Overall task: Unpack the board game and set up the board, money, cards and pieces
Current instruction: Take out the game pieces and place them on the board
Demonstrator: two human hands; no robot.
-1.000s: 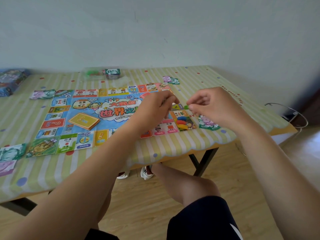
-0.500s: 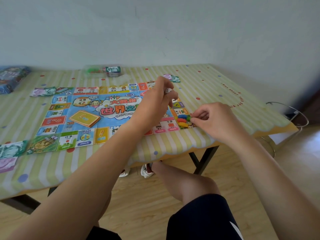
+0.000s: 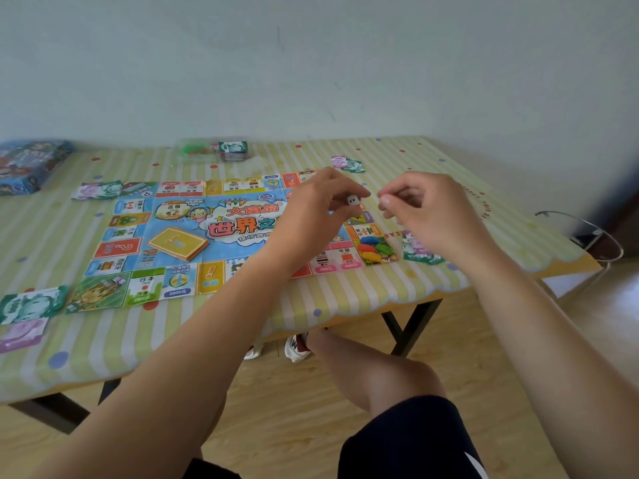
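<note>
While the long table (image 3: 345,299) in its yellow-and-green striped, dotted oilcloth fills most of the view, the blue paper game board (image 3: 193,216) lies flat on its middle, ringed with coloured squares. A blue cardboard game box (image 3: 27,167) sits at the far left corner, well apart from the board. Paper banknotes lie in small piles off the board's corners: green (image 3: 31,304) and purple (image 3: 22,335) ones at the near left, a pile (image 3: 98,190) at the far left, another (image 3: 347,164) at the far right. A fifth pile (image 3: 420,252) at the near right is partly hidden under the right wrist. At the far edge, a clear plastic bag (image 3: 193,152) with green bits lies beside a green-topped stack of notes (image 3: 233,150).

A yellow deck of cards (image 3: 178,243) rests on the board's blue centre. Small plastic playing pieces in red, blue, green and yellow (image 3: 373,248) huddle on the near right corner square.

The left forearm crosses the board's near edge, covering several squares and part of the title. Above the right side of the board, the left hand (image 3: 321,205) pinches a small white die (image 3: 352,200) between thumb and fingertips. The right hand (image 3: 425,209) hovers just beside it, its fingers curled and fingertips pressed together; whether they hold anything cannot be told.
</note>
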